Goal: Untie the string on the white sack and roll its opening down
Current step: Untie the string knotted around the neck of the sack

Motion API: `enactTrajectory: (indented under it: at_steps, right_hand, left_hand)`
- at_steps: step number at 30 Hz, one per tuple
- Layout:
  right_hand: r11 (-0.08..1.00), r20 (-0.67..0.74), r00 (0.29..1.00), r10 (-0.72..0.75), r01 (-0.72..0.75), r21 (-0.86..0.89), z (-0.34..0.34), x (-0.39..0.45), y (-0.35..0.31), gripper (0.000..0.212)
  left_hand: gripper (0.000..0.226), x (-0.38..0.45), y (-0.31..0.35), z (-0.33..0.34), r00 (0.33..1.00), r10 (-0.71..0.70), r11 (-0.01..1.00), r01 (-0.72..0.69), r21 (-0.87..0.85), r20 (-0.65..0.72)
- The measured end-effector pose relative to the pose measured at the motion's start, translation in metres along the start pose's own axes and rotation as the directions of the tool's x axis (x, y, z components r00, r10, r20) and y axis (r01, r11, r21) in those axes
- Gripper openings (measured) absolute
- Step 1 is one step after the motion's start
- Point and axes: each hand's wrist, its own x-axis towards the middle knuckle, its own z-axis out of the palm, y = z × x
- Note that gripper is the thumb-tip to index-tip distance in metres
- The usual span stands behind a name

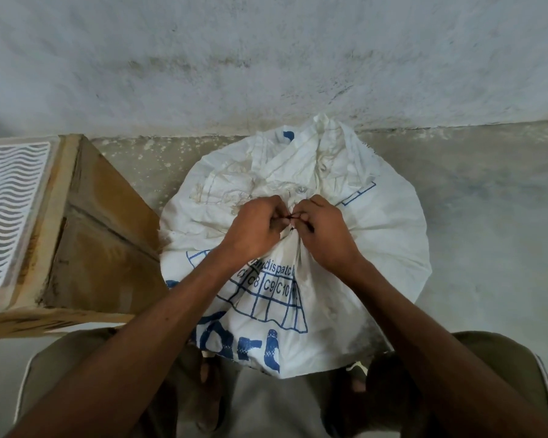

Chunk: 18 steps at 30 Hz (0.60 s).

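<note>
Nearest the camera, two bare forearms reach forward from the bottom edge over olive-coloured shorts, with sandalled feet on the floor below; the white sack stands on the grey concrete floor just in front of those feet, full and rounded, printed in blue with a grid of boxes and large letters on the side facing the person; at the gathered neck of the sack the left hand and the right hand meet, knuckles almost touching; the fingers of both are curled tight, thumb and forefinger of each pinching the thin dark-red string, which shows only as a short piece between the fingertips; the neck is bunched and cinched beneath the hands, and above the tie the loose, creased top of the sack lies flopped away from the person toward the wall; to the left, just beside the sack, sits a brown cardboard box, its side smeared with dirt, carrying a white tray with a wavy cut-out pattern on top; farthest off, a stained whitewashed wall meets the floor directly behind the sack
</note>
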Motion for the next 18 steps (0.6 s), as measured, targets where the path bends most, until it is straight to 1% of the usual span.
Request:
enactTrajectory:
  at_steps: [2, 3, 7, 11, 14, 18]
  right_hand:
    - [1.0, -0.028, 1.0, 0.008, -0.008, -0.005, 0.003, 0.001, -0.004, 0.008]
    - [1.0, -0.039, 0.999, 0.012, -0.012, 0.0, 0.003, 0.002, -0.005, 0.011]
    - [0.996, -0.063, 0.996, 0.07, -0.066, 0.059, 0.003, 0.009, -0.003, 0.02]
    - [0.987, -0.059, 0.989, 0.132, -0.126, 0.101, 0.0, 0.009, -0.003, 0.017]
    - [0.975, -0.081, 0.984, 0.161, -0.145, 0.167, -0.005, 0.008, 0.0, 0.01]
    - [0.943, -0.077, 0.971, 0.225, -0.197, 0.267, -0.006, 0.005, -0.001, 0.011]
  left_hand:
    - [0.008, 0.003, 0.001, -0.001, 1.0, 0.019, 0.998, -0.019, 0.067, -0.005]
    - [0.008, 0.004, 0.001, -0.002, 1.0, 0.02, 0.997, -0.019, 0.072, -0.011]
    - [0.008, 0.006, 0.005, -0.004, 0.999, -0.024, 0.999, 0.024, 0.021, -0.029]
    - [0.011, 0.007, 0.005, -0.005, 0.998, -0.051, 0.998, 0.05, -0.035, -0.024]
    - [0.011, 0.003, 0.005, -0.005, 0.999, -0.035, 0.995, 0.032, -0.093, -0.031]
    - [0.009, -0.003, 0.007, -0.003, 0.997, -0.032, 0.999, 0.029, -0.042, -0.068]
